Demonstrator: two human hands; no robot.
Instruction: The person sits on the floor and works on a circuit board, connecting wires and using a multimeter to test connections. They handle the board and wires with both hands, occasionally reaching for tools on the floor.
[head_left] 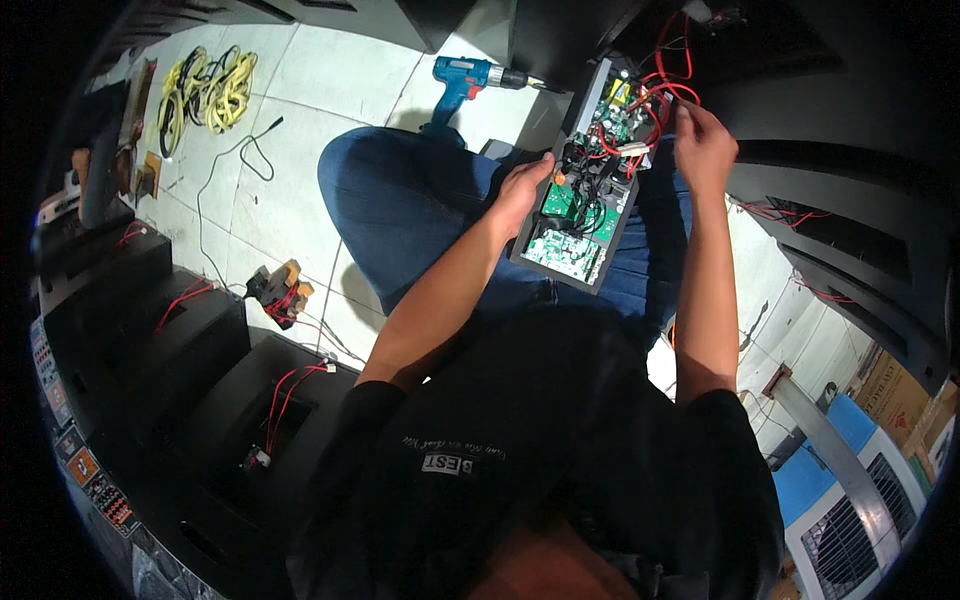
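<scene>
An amplifier module (575,205), a long dark metal tray filled with green circuit boards and black cables, rests tilted over my lap. My left hand (522,196) grips its left long side, thumb on the rim. At its upper right, my right hand (704,148) has its fingers bent together around red wires (658,100) beside the module. Those wires run from the boards up toward the dark opening of a black cabinet (770,60). A white connector (633,150) lies among them over the boards. The exact pinch of my right fingertips is partly hidden.
A blue cordless drill (462,88) lies on the tiled floor beyond my left knee. Yellow and black cable coils (208,90) lie far left. Black speaker cabinets (190,330) with loose red wires line the left. A blue-and-white cooler (850,490) stands lower right, near cardboard boxes (893,395).
</scene>
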